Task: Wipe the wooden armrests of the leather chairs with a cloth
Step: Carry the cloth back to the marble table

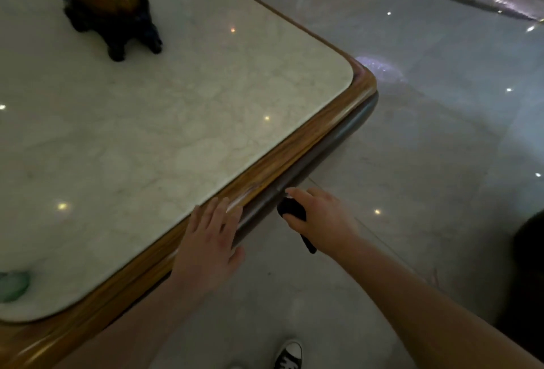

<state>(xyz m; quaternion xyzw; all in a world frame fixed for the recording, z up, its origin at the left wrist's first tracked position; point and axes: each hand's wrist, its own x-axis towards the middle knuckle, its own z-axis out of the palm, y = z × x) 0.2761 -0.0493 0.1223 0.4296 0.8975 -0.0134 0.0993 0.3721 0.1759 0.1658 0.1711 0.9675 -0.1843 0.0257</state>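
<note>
— Cloth [291, 210], where is it?
— Dark and bunched up in the right hand [319, 218], whose fingers are closed around it; a strip of it hangs out below the palm. That hand is held just beside the grey band [323, 152] that runs under the wooden edge [297, 145] of the table [176, 121]. Whether the cloth touches the band, I cannot tell.
— And the left hand [210, 239]?
— Flat and spread, holding nothing, palm down on the wooden edge, fingertips reaching the pale marble top.
— What stands on the table?
— A dark, glossy figurine [109, 6] on a black carved base near the far left, and something pale green [13, 284], blurred, at the left border.
— Any chair or armrest?
— None that I can make out. Below the arms there is the shiny stone floor [412, 162] with spots of reflected light, and a black-and-white sneaker [290, 354] at the bottom.
</note>
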